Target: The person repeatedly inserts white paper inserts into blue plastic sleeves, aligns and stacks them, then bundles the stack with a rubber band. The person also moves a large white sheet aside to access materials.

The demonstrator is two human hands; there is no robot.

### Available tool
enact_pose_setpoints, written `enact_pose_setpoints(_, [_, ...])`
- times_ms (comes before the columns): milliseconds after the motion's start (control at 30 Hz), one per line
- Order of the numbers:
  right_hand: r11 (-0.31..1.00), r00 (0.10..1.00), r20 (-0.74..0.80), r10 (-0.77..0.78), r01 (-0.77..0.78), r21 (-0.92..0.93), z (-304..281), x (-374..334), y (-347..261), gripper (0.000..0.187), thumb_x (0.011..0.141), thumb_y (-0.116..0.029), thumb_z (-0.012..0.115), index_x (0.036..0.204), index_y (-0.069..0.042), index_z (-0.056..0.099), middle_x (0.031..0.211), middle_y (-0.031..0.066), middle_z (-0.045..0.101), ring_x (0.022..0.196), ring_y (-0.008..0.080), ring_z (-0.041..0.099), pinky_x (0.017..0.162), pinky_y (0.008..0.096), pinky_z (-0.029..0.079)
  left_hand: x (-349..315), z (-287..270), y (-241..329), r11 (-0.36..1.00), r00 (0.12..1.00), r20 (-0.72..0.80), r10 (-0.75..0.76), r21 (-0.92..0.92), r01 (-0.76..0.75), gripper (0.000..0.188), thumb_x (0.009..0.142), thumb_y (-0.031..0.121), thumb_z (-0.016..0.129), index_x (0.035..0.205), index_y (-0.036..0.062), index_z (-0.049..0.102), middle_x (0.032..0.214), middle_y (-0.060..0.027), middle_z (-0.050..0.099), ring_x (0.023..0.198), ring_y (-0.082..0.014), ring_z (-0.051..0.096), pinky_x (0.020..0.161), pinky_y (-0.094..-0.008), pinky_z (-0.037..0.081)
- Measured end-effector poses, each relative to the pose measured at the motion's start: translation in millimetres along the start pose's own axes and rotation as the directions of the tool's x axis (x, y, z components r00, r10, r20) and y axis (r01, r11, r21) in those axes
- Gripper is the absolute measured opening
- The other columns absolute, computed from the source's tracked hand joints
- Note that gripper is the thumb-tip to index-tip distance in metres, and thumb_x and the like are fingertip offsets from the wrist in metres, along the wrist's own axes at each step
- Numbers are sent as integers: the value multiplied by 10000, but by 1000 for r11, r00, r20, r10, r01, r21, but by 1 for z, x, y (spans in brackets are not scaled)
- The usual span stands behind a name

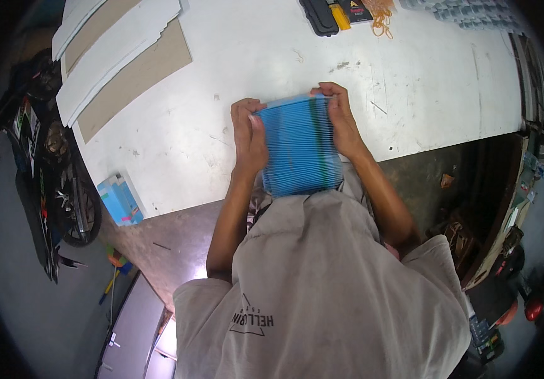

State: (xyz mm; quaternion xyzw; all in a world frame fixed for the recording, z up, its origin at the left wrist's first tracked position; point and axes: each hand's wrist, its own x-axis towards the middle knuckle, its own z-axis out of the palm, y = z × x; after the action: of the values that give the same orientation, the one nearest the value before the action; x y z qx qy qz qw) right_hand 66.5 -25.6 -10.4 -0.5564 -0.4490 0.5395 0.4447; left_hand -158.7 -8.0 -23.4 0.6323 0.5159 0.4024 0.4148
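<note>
A thick stack of thin blue sheets [294,148], its many edges showing as fine lines with a dark green stripe on the right, lies between my hands at the near edge of the white table. My left hand [248,136] grips its far left corner, thumb on the near side and fingers curled behind. On the far right corner, my right hand [342,120] holds it the same way. The stack's near end rests against my grey shirt [341,271]. My fingertips behind the stack are partly hidden.
Large white and grey-brown boards [136,72] lie at the table's [423,95] far left. A small blue box [119,201] sits at the near left corner. At the back are a black case [319,18], a yellow tool [339,16] and orange rubber bands [381,18]. A motorcycle [57,164] stands left.
</note>
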Motion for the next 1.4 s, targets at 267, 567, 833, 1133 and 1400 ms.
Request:
enact_pose_setpoints(267, [955, 1000, -11, -25, 21, -296, 1, -14, -12, 185, 1056, -144, 608, 1042, 13, 703, 1039, 171, 687, 1005, 263, 664, 934, 364, 514, 0, -1, 13, 973, 973, 39, -227, -45, 228, 60, 985, 47, 683, 1006, 13, 639, 1006, -142, 684, 916, -292, 635, 847, -385, 515])
enact_pose_setpoints(567, [994, 984, 152, -89, 79, 72, -4, -86, -3, 825, 993, -605, 494, 1526, 23, 455, 1543, 243, 484, 1538, 403, 313, 1263, 507, 208, -89, -11, 6, 970, 981, 172, -88, -210, 124, 1067, 943, 781, 364, 1578, -76, 347, 1578, -300, 427, 1554, -454, 244, 1266, -560, 158])
enact_pose_setpoints(833, [986, 969, 188, -160, 166, -17, -2, -72, 14, 933, 924, -550, 610, 1603, 19, 319, 1606, 264, 385, 1567, 434, 239, 1272, 518, 176, -79, -9, 19, 995, 988, 152, -3, -96, 18, 1123, 922, 761, 415, 1628, -81, 185, 1634, -295, 333, 1567, -458, 193, 1266, -565, 144])
enact_pose_setpoints(1133, [870, 749, 656, 97, 256, -421, -48, -53, -48, 1216, 631, -163, 858, 1656, -59, 212, 1656, 259, 312, 1523, 458, 329, 1264, 499, 318, -55, -70, 44, 991, 796, 597, -104, 126, 35, 1357, 591, 121, 931, 1666, 34, 108, 1636, -279, 317, 1474, -495, 362, 1228, -546, 348])
enact_pose_setpoints(1400, [753, 830, 557, -12, 374, -541, -36, -60, -29, 1155, 630, -153, 883, 1618, -45, 294, 1580, 234, 425, 1424, 421, 448, 1205, 509, 367, -60, -56, 30, 947, 858, 512, -29, 290, -141, 1273, 540, 177, 978, 1600, 32, 289, 1558, -261, 413, 1393, -471, 457, 1159, -538, 426])
